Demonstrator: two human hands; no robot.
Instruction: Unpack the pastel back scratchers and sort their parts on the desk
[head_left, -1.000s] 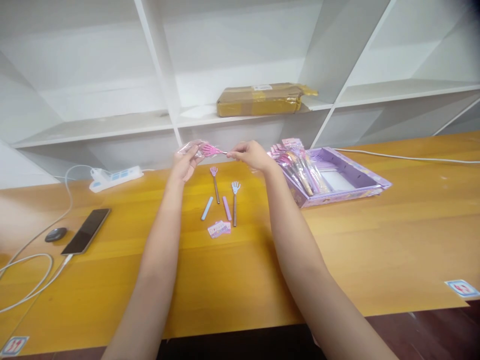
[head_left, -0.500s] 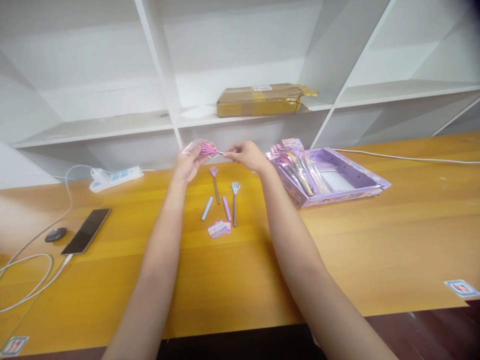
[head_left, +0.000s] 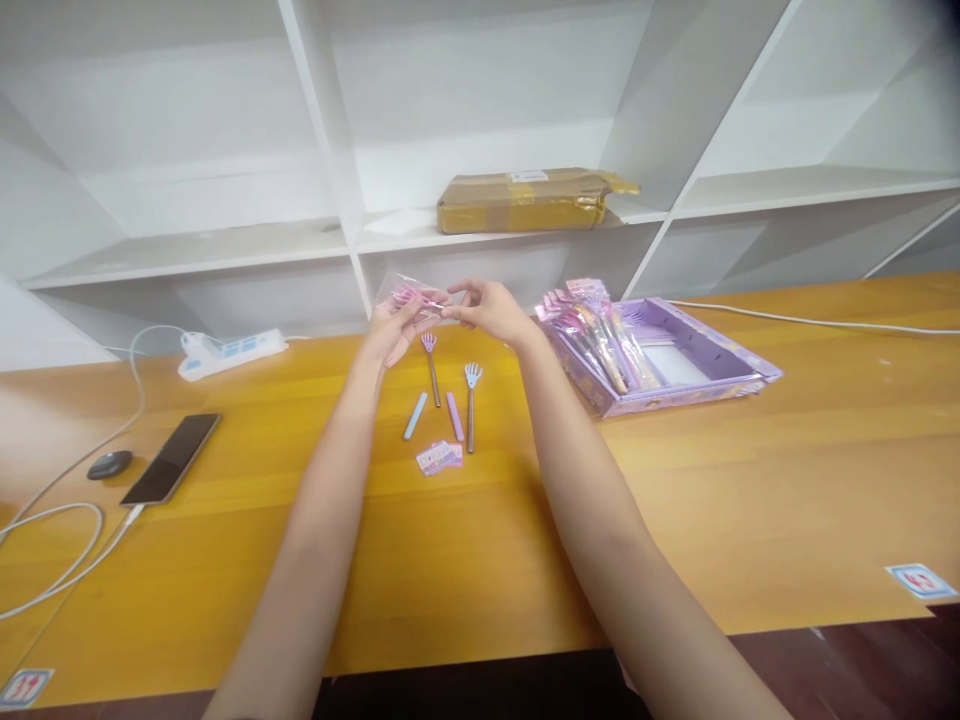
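My left hand [head_left: 394,330] and my right hand [head_left: 484,308] meet above the far part of the wooden table [head_left: 750,480]. Together they hold a small clear packet with a pink claw-shaped item [head_left: 412,295] inside. The left fingers are closed on the packet. The right thumb and forefinger pinch its right end. Below the hands lie a pink-headed scratcher [head_left: 431,360], a white-headed scratcher [head_left: 470,395], a blue stick [head_left: 414,416], a pink stick [head_left: 454,416] and small pink cards [head_left: 439,458].
A purple tray [head_left: 720,375] with several wrapped items stands to the right. A phone [head_left: 171,458], a dark round object [head_left: 109,464], white cables and a power strip [head_left: 225,352] lie at left. White shelves behind carry a brown parcel [head_left: 525,200].
My right hand has moved left toward the left hand, pushing the pink item further into the clear packet. The view shifted slightly.
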